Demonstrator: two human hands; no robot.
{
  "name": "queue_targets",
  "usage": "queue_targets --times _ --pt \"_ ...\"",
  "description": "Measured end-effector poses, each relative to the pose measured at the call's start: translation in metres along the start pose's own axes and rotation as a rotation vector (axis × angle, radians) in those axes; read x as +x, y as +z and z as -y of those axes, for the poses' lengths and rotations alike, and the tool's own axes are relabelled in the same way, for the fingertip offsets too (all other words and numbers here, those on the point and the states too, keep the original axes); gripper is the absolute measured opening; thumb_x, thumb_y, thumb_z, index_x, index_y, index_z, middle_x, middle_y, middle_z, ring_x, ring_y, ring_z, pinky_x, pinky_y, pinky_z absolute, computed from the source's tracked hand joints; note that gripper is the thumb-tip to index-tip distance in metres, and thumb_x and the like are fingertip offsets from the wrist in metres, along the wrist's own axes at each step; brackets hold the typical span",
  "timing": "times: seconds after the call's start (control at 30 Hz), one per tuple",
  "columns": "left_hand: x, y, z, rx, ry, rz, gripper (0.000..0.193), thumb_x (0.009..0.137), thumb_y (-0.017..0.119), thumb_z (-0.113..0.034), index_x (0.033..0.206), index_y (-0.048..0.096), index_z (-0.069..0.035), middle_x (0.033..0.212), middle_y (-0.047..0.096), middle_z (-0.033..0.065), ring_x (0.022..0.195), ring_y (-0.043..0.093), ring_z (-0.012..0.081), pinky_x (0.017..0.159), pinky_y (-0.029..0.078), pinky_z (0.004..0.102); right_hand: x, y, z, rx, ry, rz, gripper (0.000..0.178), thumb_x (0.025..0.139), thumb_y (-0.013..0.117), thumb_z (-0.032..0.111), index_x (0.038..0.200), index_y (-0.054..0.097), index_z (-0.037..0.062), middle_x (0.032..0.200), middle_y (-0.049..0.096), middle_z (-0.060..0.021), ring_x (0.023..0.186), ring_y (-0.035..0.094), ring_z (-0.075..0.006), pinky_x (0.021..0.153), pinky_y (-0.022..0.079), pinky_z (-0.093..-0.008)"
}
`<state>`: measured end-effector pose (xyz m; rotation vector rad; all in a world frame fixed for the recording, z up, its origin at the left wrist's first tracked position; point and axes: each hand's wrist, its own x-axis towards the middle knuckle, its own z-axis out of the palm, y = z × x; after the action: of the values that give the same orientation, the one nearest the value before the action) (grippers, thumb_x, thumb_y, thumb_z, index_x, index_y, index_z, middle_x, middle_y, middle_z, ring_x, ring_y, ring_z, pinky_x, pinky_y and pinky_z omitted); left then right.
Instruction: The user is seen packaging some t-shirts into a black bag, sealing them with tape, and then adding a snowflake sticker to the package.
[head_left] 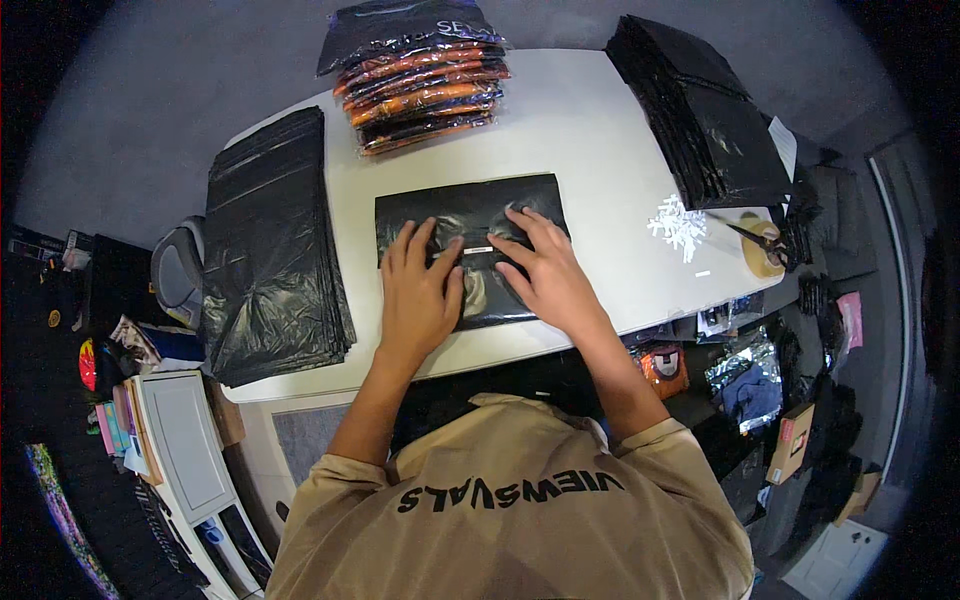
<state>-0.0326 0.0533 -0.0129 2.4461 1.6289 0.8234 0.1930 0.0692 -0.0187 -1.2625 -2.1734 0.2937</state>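
Two hands press flat, fingers spread, on a glossy black bag (468, 215) at the white table's (590, 140) centre: left hand (417, 290) and right hand (545, 268) side by side, gripping nothing. Crinkly black bag stacks (268, 250) flank it; orange-striped packets (425, 85) sit behind.

A flat black plastic mailer bag (470, 245) lies on the white table directly under both sets of fingers, its long side running left to right and its glossy surface wrinkled and catching light. A thin pale strip (478, 250) crosses it just between the fingertips of the two hands. Its far edge reaches a little beyond the fingertips.
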Motion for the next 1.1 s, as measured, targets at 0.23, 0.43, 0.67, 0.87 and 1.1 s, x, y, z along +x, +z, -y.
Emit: queue_targets --times 0.23,0.43,0.67,0.87,1.1 --pt "-0.001 0.005 -0.011 -0.006 0.020 0.024 0.044 0.099 0.066 -0.024 0.139 0.067 -0.007 0.155 0.048 0.0247 0.149 0.037 0.0484 0.122 0.026 0.0645 -0.002 0.004 0.013 -0.043 0.034 0.068 0.048 0.100 0.069 0.026 0.144 0.065 0.0061 0.160 0.047 -0.0220 0.152 0.037 -0.0450 0.125 0.030 -0.0573" --pt "-0.009 -0.006 0.001 0.013 -0.097 -0.022 0.037 0.098 0.067 -0.025 0.128 0.073 -0.003 0.145 0.059 0.0218 0.148 0.041 0.0461 0.122 0.027 0.0635 -0.013 -0.005 0.012 -0.070 0.086 0.109 0.050 0.101 0.068 0.027 0.144 0.063 0.0033 0.163 0.043 -0.0230 0.153 0.036 -0.0452 0.125 0.030 -0.0585" --pt "-0.003 0.002 -0.015 -0.013 0.065 0.117 0.051 0.101 0.064 -0.030 0.143 0.062 0.000 0.156 0.054 0.0194 0.150 0.041 0.0424 0.123 0.027 0.0644 -0.011 0.002 0.021 -0.085 0.032 0.128 0.055 0.101 0.067 0.030 0.149 0.059 0.0047 0.162 0.045 -0.0228 0.153 0.037 -0.0452 0.125 0.030 -0.0583" --pt "-0.011 -0.011 -0.007 0.014 -0.103 0.055 0.040 0.100 0.066 -0.029 0.130 0.072 -0.003 0.144 0.063 0.0187 0.144 0.046 0.0432 0.123 0.025 0.0666 -0.018 -0.012 0.015 -0.094 0.116 0.138 0.052 0.100 0.068 0.033 0.144 0.063 0.0062 0.159 0.048 -0.0230 0.150 0.041 -0.0436 0.124 0.031 -0.0587" --pt "-0.009 -0.006 -0.016 0.041 -0.056 0.022 0.036 0.098 0.069 -0.029 0.126 0.075 -0.008 0.150 0.057 0.0185 0.145 0.044 0.0453 0.122 0.025 0.0673 -0.019 -0.007 0.019 -0.065 0.067 0.129 0.052 0.099 0.070 0.033 0.143 0.064 0.0075 0.160 0.045 -0.0236 0.151 0.040 -0.0444 0.124 0.031 -0.0596"
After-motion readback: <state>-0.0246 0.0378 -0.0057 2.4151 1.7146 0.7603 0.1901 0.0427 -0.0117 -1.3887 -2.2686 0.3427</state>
